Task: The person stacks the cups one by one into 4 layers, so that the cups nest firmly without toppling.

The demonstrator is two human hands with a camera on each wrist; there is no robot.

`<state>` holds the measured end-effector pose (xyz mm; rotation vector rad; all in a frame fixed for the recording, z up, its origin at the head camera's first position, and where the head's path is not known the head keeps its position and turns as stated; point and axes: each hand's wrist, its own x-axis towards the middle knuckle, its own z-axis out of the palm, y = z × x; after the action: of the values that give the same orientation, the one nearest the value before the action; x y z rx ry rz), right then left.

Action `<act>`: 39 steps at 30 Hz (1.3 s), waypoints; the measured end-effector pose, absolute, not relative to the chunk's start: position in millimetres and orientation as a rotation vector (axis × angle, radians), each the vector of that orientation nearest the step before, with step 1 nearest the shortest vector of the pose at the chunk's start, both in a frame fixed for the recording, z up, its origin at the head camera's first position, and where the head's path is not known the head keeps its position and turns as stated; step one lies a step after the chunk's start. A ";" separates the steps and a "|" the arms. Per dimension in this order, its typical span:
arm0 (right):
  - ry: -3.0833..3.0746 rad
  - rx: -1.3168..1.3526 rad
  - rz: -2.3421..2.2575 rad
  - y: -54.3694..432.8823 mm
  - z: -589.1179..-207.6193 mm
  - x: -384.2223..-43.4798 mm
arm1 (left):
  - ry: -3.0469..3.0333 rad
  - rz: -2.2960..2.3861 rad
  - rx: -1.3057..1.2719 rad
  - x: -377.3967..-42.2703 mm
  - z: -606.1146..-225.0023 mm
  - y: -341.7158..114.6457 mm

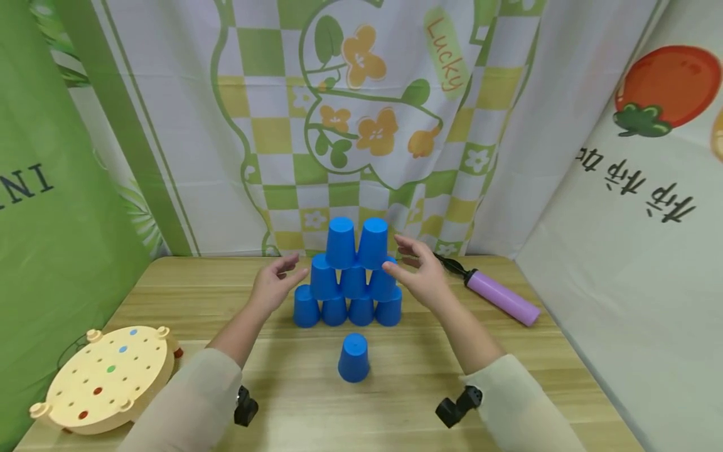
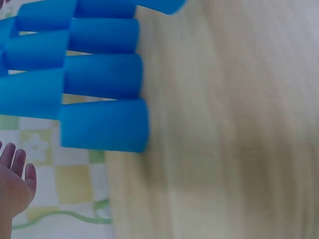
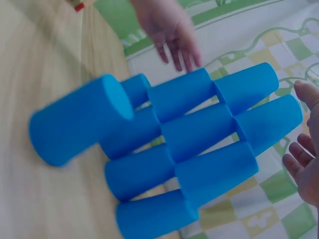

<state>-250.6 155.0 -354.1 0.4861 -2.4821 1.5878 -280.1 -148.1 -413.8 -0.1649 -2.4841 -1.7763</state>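
Blue cups stand upside down in a three-tier stack [image 1: 353, 282]: several at the bottom, three in the middle, two on top. In front of the stack, a single blue cup [image 1: 354, 358] stands mouth down on the table. My left hand [image 1: 275, 282] hovers at the left of the stack, fingers loosely spread, apart from the cups. On the other side, my right hand [image 1: 420, 270] is beside the upper tiers with its thumb and fingers apart, holding nothing. The right wrist view shows a gap between that hand [image 3: 305, 149] and the top cups [image 3: 269, 124].
A purple hand pump [image 1: 503, 296] lies at the table's back right. At the front left is a round yellow pegged board [image 1: 113, 380] with coloured dots. A patterned curtain [image 1: 361, 125] hangs behind the wooden table [image 1: 294, 402].
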 end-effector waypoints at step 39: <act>-2.890 0.696 1.623 126.6 -459.2 -202.0 | -2.648 -1.742 -0.112 -279.0 -469.8 -153.2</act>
<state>-202.0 126.6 -459.2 0.6961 -2.8901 1.6234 -279.0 -153.2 -469.8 -0.1119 -2.6481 -1.7418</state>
